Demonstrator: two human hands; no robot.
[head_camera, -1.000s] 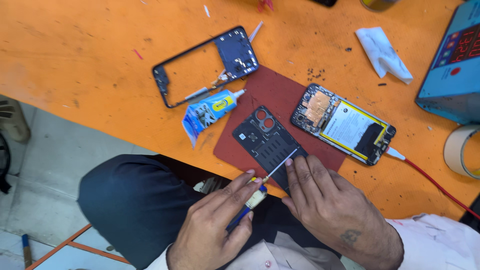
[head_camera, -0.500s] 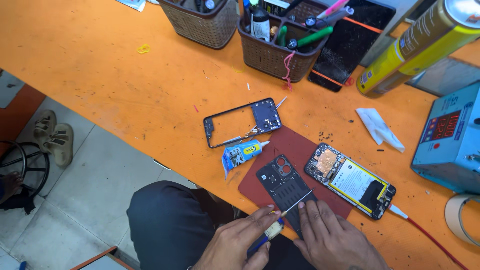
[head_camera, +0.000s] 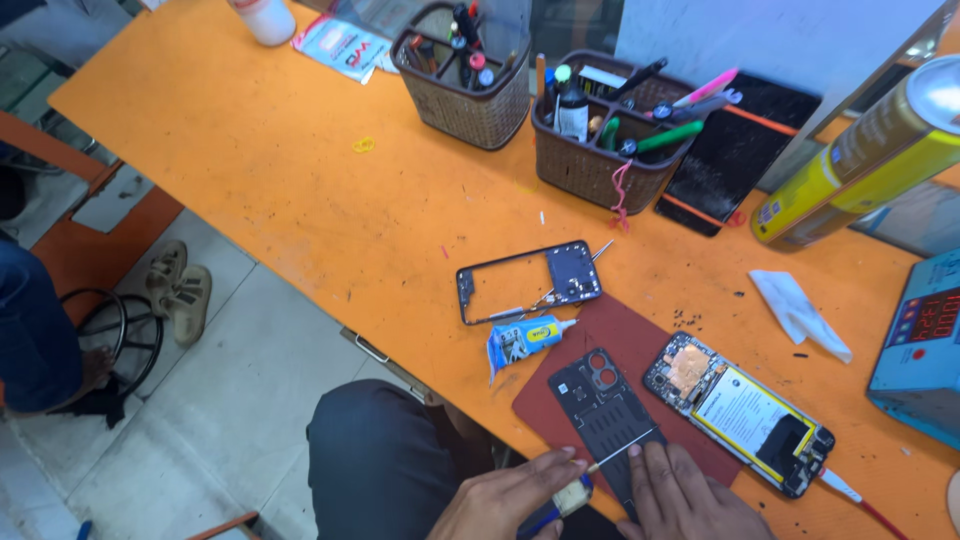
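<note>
My left hand (head_camera: 505, 497) grips a small screwdriver (head_camera: 585, 480) with a pale and blue handle; its thin shaft points up-right over a black phone back cover (head_camera: 600, 405). My right hand (head_camera: 685, 495) presses flat on the near end of that cover. The cover lies on a dark red mat (head_camera: 625, 340). To its right lies an opened phone (head_camera: 745, 412) with its battery and copper shield exposed. A black phone frame (head_camera: 530, 280) and a blue glue tube (head_camera: 525, 340) lie left of the mat.
Two brown baskets (head_camera: 470, 100) (head_camera: 590, 165) of tools stand at the back of the orange table (head_camera: 300, 170). A cracked black screen panel (head_camera: 735, 150), a yellow spray can (head_camera: 860, 165), a white tissue (head_camera: 800, 312) and a blue meter box (head_camera: 925, 350) are at right. Another person's leg (head_camera: 30, 320) and sandals (head_camera: 180, 285) are at left.
The camera has tilted up and back, showing more of the table's far side. Both hands have stayed on the back cover with the screwdriver.
</note>
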